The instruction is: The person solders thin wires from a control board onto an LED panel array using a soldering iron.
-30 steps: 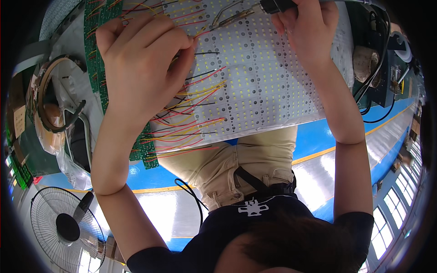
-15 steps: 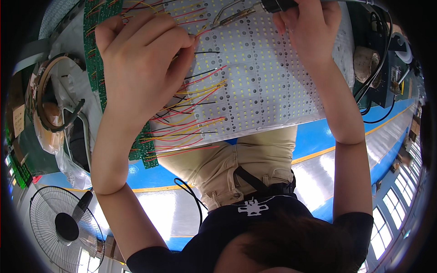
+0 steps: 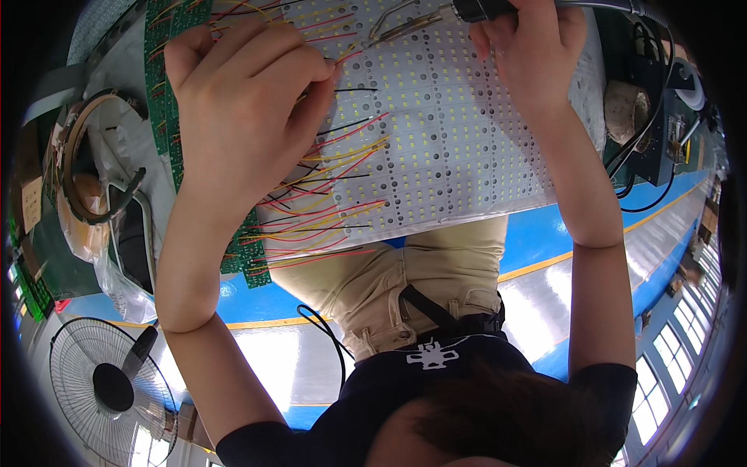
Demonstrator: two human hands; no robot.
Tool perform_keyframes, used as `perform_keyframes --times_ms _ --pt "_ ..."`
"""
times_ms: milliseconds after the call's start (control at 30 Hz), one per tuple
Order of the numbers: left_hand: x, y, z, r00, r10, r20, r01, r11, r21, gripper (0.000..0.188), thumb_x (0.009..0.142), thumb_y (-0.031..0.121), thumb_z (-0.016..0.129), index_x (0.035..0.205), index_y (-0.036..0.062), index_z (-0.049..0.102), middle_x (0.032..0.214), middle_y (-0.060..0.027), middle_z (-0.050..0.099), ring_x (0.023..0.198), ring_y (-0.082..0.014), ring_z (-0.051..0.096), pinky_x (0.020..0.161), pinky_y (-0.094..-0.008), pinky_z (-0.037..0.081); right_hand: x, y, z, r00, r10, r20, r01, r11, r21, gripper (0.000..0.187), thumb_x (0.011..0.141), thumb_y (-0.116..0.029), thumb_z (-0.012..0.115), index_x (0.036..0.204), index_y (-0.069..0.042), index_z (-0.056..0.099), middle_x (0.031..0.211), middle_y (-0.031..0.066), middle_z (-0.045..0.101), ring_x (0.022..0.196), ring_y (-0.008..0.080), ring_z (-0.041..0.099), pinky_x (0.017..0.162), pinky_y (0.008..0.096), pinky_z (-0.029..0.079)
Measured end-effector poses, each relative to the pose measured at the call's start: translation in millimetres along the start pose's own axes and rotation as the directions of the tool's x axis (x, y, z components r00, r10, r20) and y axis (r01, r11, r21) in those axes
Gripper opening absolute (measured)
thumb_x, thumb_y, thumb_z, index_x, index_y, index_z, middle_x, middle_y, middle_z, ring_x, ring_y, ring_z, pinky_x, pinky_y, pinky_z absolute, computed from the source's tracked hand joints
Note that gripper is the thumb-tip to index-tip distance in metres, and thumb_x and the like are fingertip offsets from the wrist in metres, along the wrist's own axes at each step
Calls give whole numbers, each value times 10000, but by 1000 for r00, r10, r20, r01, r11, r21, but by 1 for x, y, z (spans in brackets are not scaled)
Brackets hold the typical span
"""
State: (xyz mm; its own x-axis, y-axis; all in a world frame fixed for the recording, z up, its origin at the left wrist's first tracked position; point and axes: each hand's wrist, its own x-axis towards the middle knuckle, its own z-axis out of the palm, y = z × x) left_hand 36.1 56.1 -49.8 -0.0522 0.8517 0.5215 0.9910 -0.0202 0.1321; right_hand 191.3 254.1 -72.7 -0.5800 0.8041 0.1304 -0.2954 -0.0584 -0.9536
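My left hand (image 3: 249, 109) is closed in a pinch on a red and a yellow wire (image 3: 349, 57); the fingertips' exact grip is partly hidden. In my right hand (image 3: 537, 62) is a soldering iron (image 3: 416, 25) with a dark handle and a thin curved metal tube beside its shaft. Its tip lies close to the wire ends; whether they touch I cannot tell. Below both hands spreads a white LED panel (image 3: 459, 148) with rows of small yellowish chips and round holes. Green circuit boards (image 3: 253, 268) run along its left side, with red, yellow and black wires (image 3: 342, 159) reaching onto the panel.
At the right, a black soldering station (image 3: 650, 159) with cables stands by a rough, pale hollow block (image 3: 625, 109). A tape-like coil (image 3: 74, 183) and clear plastic bags (image 3: 124, 288) lie left. A fan (image 3: 114, 387) stands at lower left.
The soldering iron and my right hand have shifted slightly right and toward me. My left hand keeps its pinch almost in place.
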Motion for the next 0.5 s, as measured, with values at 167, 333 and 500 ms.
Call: perform_keyframes --times_ms 167,333,500 --pt "0 0 -1 1000 -2 0 2 1000 -1 173 782 173 815 753 170 645 815 58 641 847 -158 640 865 -401 339 -2 -2 2 1000 -2 27 2 1000 -1 229 957 -93 608 782 -61 464 473 17 401 334 126 352 341 297 355" --pt "0 0 -3 1000 -18 14 17 1000 14 173 785 192 820 758 170 650 819 65 644 867 -150 645 869 -399 336 -1 -1 3 1000 3 0 -3 999 -39 235 955 -93 604 776 -69 454 469 15 397 332 130 352 338 295 355" --pt "1 -4 -20 998 -15 54 14 1000 25 167 781 136 847 920 145 755 911 25 714 866 -159 659 897 -340 344 -1 -10 9 998 27 -55 -28 1000 -12 244 951 -116 614 770 -87 452 469 2 392 328 131 340 334 301 352"
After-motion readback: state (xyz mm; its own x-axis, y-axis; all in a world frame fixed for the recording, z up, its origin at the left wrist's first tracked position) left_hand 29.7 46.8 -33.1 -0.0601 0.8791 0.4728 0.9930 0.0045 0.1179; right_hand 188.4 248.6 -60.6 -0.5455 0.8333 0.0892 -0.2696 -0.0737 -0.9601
